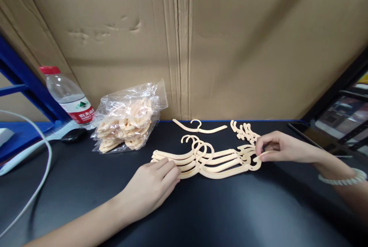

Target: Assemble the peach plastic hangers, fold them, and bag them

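You are seemingly squaring the stack of hangers (pixel 212 161) lying between your hands on the worktop (pixel 230 208), your left hand (pixel 152 187) pressing flat and open on one end, your right hand (pixel 277 148) pinching the other, so moving it calls for both ends together.

Left hand (pixel 152 185) palm down, fingers straight and together, tips resting on the left end of the hanger stack (pixel 212 162). Forearm enters from near-left of the stack. Right hand (pixel 276 148) at the stack's right end, thumb and forefinger pinched on it.
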A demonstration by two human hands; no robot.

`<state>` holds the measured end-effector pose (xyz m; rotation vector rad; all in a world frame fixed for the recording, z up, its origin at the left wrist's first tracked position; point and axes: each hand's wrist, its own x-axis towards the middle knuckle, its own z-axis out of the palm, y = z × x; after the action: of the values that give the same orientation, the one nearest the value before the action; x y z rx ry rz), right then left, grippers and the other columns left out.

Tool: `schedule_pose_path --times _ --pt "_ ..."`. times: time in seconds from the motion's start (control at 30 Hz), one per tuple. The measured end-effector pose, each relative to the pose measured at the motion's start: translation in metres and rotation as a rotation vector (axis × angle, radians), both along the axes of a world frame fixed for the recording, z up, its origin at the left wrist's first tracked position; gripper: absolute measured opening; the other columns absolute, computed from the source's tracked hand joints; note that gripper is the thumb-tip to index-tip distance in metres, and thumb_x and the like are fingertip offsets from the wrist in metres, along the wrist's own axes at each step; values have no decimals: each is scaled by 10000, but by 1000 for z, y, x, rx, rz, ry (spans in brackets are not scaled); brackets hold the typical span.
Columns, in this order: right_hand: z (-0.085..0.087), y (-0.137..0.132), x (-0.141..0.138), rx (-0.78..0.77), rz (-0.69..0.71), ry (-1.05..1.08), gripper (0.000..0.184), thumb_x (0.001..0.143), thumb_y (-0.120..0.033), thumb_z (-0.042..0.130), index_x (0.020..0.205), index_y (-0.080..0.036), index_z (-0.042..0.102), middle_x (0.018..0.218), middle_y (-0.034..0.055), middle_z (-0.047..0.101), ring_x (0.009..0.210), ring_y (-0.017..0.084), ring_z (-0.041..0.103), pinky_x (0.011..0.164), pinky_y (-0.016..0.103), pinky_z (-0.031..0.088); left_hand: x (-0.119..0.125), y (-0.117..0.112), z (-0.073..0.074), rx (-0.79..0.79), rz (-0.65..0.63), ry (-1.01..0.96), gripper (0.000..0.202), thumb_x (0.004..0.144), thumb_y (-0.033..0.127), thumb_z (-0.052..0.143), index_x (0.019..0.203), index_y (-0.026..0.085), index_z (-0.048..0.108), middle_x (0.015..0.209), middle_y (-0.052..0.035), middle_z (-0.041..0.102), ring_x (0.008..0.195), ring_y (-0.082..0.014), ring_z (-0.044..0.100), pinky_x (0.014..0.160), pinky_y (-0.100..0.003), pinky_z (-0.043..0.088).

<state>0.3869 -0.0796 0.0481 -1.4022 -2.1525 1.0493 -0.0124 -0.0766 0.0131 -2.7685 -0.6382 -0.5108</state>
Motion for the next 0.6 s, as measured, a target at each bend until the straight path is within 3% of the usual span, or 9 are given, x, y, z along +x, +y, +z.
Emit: schedule_pose_path --times 0.33,0.6 --pt "-9 -1 -12 140 28 -167 189 826 -405 685 765 -228 711 692 18 669 609 162 564 559 276 435 -2 2 1 -39 61 -7 164 929 167 443 846 179 584 856 -72 601 794 -228 576 627 -318 497" --pt "-19 3 -10 228 24 -206 112 841 -282 646 752 -221 677 727 18 666 619 160 568 552 272 413 -2 2 -3 -84 102 -86 116 911 167 472 884 174 585 887 -80 599 825 -243 558 657 -349 497"
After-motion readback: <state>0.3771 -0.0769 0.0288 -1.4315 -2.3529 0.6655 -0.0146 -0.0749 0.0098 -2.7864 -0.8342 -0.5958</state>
